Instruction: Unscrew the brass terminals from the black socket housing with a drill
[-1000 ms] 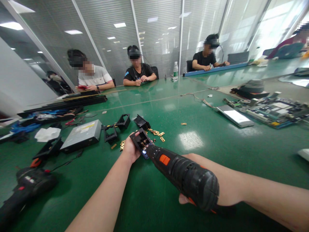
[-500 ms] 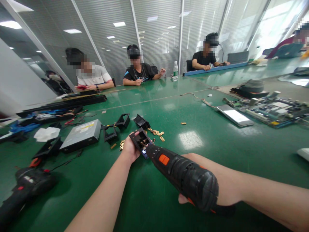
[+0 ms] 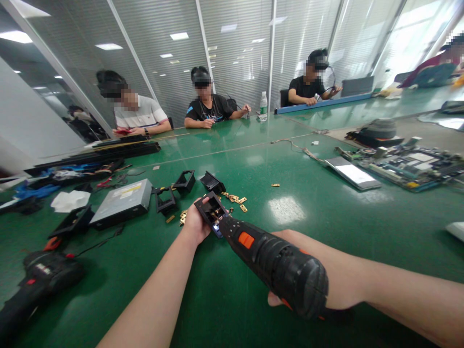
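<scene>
My left hand (image 3: 196,224) is closed round the side of a black plastic housing (image 3: 205,205), tilted up off the table, with brass-coloured metal parts inside. In my right hand (image 3: 290,239) is a black and orange power screwdriver (image 3: 268,256), its nose pointing into the housing's lower end. A light shines where the nose meets the housing; the bit tip itself is hidden. Small brass plates (image 3: 237,199) lie just beyond the housing, and more brass pieces (image 3: 183,217) lie beside my left fingers. Several similar black frames (image 3: 184,181) stand behind.
A silver disc drive (image 3: 123,203) and a second power drill (image 3: 43,275) lie at left. At right are a white-topped flat device (image 3: 351,173) and circuit boards (image 3: 416,164). Co-workers sit across the green table (image 3: 326,212), near a water bottle (image 3: 263,103).
My hands, the housing and the screwdriver have hardly moved. Across the table, the co-worker at right has raised a hand slightly.
</scene>
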A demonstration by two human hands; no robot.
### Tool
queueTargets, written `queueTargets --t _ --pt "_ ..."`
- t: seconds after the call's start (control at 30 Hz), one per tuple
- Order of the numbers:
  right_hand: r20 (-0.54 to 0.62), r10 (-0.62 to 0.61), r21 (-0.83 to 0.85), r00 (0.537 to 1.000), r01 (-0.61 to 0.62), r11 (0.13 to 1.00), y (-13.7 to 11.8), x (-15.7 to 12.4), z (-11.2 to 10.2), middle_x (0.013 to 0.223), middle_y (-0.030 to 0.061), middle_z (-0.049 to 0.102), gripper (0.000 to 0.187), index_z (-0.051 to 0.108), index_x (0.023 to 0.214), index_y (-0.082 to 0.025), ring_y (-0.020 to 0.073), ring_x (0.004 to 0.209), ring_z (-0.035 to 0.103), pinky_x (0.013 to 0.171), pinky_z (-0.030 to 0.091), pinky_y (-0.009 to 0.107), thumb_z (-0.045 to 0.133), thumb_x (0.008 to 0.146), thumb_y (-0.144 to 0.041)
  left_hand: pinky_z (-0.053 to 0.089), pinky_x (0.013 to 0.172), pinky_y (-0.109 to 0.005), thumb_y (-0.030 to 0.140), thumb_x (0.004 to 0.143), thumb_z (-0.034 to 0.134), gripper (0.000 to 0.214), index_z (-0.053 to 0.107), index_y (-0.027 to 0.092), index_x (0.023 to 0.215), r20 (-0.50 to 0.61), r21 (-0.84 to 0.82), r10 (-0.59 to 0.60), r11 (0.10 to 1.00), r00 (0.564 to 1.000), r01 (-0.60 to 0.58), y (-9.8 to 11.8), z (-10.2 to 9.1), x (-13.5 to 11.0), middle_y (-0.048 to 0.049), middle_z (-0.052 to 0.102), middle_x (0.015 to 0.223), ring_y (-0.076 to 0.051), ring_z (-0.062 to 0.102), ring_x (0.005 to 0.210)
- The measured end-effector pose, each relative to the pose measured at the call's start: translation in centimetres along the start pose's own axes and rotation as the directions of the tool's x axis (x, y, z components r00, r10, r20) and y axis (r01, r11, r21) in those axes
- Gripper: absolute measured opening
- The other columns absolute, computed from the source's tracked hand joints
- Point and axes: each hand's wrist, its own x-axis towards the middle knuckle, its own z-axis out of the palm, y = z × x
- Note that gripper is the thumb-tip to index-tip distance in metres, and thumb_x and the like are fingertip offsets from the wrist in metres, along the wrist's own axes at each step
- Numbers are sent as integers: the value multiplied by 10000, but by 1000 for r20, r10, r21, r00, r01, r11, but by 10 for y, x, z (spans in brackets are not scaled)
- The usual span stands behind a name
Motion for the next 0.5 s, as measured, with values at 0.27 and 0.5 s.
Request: queueTargets --t 0.27,0.5 --pt "10 -5 17 1000 5 1000 -1 3 -1 721 -35 558 231 525 816 -160 134 676 512 583 451 230 674 655 -90 555 588 -426 312 808 467 234 626 146 768 -26 -22 -35 999 999 35 1 2 -1 -104 659 682 -294 682 696" --pt "15 18 22 1000 -18 1000 -2 1 -1 733 -25 583 222 522 809 -163 146 681 545 583 457 236 674 663 -95 555 594 -433 314 811 464 243 627 143 755 -5 2 -18 1000 1000 18 0 1 -1 -112 660 683 -303 684 698"
